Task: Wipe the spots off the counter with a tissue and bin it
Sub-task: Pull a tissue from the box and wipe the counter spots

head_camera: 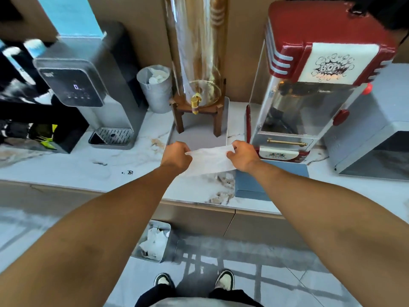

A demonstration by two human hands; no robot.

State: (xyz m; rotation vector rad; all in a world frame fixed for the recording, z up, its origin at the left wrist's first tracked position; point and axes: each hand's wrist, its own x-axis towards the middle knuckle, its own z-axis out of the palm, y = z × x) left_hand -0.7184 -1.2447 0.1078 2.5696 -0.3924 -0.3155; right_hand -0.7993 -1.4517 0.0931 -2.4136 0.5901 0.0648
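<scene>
Above the near edge of the counter (66, 171), the left hand (177, 155) and right hand (242, 155) each pinched the tissue (210, 160) taut, seemingly readying it, so wiping the dark spots (129, 172) to the left came next.

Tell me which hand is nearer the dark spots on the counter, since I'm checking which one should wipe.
Left. The left hand is just right of the dark spots; the right hand holds the tissue's far end, farther right.
</scene>
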